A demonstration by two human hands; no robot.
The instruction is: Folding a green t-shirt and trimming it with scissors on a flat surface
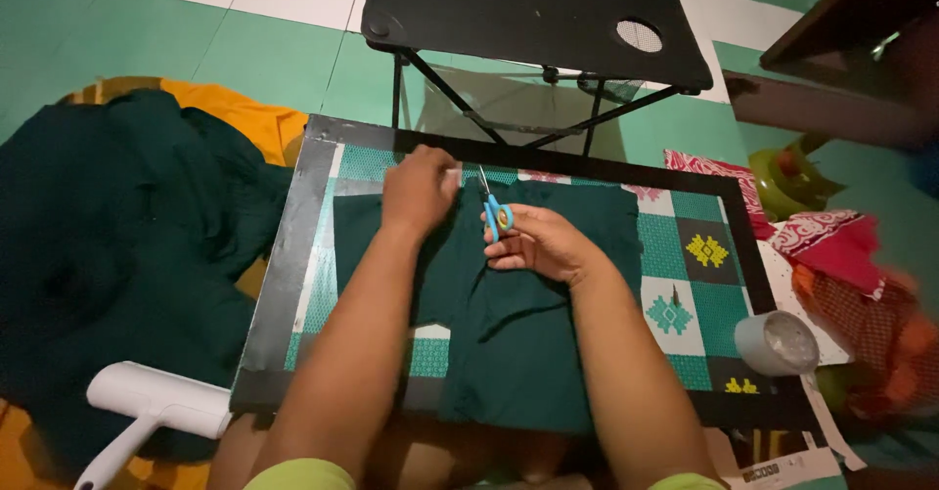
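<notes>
Home sewing corner: tiled floor (274, 55), fabric heaps (117, 245), folding table (528, 11).

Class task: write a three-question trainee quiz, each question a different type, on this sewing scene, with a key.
1. True or false: the right hand holds the scissors.
2. The left hand rests on: A) green cloth B) tape roll C) black table
3. Fill in: the cloth lies on a patterned ____.

Key: 1 true; 2 A; 3 board.
</notes>
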